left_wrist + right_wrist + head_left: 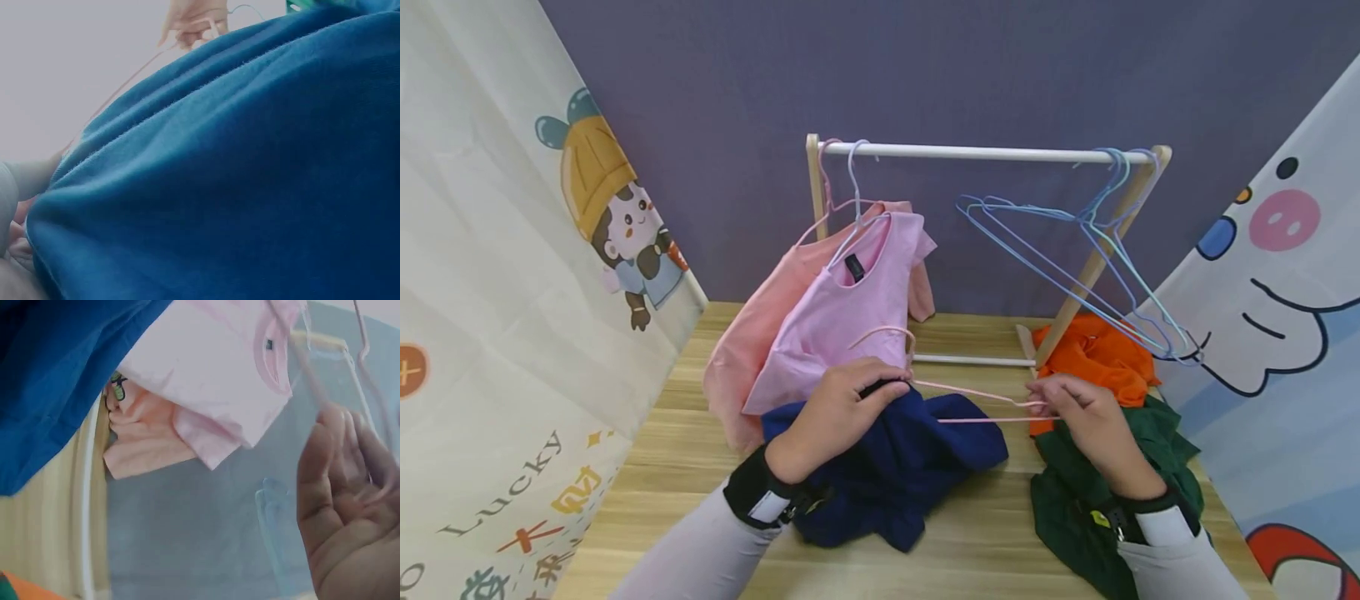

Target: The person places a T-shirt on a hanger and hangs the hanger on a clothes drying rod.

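Observation:
My left hand (852, 406) grips a dark blue shirt (887, 475) at its top edge, where a pink hanger (966, 390) comes out of the cloth. The hanger's hook curves up just above that hand. At the other end, my right hand (1082, 417) pinches the hanger's arm between thumb and fingers. The shirt hangs from the left hand, its lower part over the table; in the left wrist view its blue cloth (206, 162) fills most of the picture. The right hand (350, 487) also shows close up in the right wrist view, fingers bent toward the thumb.
A clothes rack (970, 152) stands behind, with a pink shirt (857, 308) and a peach shirt (737, 358) on hangers at its left. Several bare blue hangers (1093, 221) hang at its right. An orange garment (1097, 354) and a green garment (1075, 508) lie at the table's right.

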Action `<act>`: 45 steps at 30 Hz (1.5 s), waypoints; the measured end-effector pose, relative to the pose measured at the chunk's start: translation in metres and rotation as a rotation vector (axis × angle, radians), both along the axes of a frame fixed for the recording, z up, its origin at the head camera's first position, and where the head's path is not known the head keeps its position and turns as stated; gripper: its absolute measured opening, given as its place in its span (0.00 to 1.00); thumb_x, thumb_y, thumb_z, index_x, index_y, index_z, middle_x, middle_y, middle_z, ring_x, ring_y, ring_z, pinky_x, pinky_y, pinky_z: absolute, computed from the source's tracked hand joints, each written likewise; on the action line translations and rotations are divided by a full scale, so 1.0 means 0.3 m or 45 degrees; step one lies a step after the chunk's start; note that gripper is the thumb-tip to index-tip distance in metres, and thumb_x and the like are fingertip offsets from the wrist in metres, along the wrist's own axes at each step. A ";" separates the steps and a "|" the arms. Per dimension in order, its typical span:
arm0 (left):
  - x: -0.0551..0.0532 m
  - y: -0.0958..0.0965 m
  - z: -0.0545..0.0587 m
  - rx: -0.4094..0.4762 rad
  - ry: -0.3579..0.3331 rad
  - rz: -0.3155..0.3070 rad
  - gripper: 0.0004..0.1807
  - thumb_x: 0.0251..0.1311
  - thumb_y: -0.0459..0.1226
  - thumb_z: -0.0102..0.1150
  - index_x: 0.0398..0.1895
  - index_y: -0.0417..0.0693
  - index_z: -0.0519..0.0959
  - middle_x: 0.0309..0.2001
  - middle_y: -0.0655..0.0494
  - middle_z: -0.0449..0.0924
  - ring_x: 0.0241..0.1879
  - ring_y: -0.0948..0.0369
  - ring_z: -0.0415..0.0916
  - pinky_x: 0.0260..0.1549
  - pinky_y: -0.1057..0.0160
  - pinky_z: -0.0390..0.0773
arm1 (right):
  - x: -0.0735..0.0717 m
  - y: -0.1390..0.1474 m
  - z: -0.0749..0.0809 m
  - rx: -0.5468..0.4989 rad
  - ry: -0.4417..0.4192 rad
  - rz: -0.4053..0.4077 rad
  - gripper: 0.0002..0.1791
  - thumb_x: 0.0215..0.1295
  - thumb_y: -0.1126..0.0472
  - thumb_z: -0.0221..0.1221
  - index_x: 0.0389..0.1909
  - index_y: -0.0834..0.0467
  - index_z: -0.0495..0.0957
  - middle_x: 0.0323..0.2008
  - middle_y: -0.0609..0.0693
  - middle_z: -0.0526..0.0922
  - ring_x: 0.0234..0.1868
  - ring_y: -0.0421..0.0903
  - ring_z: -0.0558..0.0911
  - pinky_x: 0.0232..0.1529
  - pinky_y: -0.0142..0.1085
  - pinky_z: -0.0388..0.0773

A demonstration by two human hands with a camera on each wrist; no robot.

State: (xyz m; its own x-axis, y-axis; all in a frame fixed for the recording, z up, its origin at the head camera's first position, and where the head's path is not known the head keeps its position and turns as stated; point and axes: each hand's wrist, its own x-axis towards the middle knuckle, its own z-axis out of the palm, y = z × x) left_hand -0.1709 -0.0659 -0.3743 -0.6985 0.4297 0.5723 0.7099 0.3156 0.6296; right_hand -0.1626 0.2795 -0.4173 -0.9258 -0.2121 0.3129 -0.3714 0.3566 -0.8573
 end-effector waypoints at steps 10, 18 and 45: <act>0.018 -0.018 0.056 0.043 0.055 -0.017 0.11 0.60 0.44 0.58 0.41 0.50 0.82 0.38 0.61 0.83 0.42 0.71 0.74 0.47 0.65 0.76 | -0.061 -0.039 -0.122 -0.521 -0.375 -0.044 0.20 0.66 0.60 0.53 0.51 0.72 0.72 0.38 0.43 0.85 0.37 0.45 0.81 0.39 0.30 0.81; 0.039 -0.010 0.071 0.044 0.111 -0.038 0.10 0.59 0.43 0.58 0.41 0.52 0.82 0.39 0.60 0.83 0.43 0.71 0.74 0.47 0.66 0.76 | -0.058 -0.271 -0.083 0.103 -0.095 0.327 0.15 0.60 0.63 0.60 0.48 0.60 0.79 0.48 0.56 0.82 0.50 0.46 0.76 0.50 0.36 0.77; 0.027 -0.059 0.048 0.060 0.079 0.084 0.11 0.59 0.44 0.59 0.42 0.51 0.82 0.38 0.60 0.83 0.43 0.70 0.74 0.47 0.64 0.76 | -0.038 -0.351 -0.109 0.110 0.094 -0.027 0.08 0.56 0.65 0.62 0.38 0.61 0.83 0.36 0.57 0.86 0.38 0.39 0.80 0.39 0.31 0.78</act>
State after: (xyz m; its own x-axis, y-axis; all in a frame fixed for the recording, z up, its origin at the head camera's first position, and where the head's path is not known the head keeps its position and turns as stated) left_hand -0.1629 -0.0835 -0.3599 -0.6868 0.3555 0.6340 0.7268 0.3342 0.6000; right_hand -0.1739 0.1742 -0.4500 -0.9055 -0.2219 0.3618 -0.4240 0.4363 -0.7937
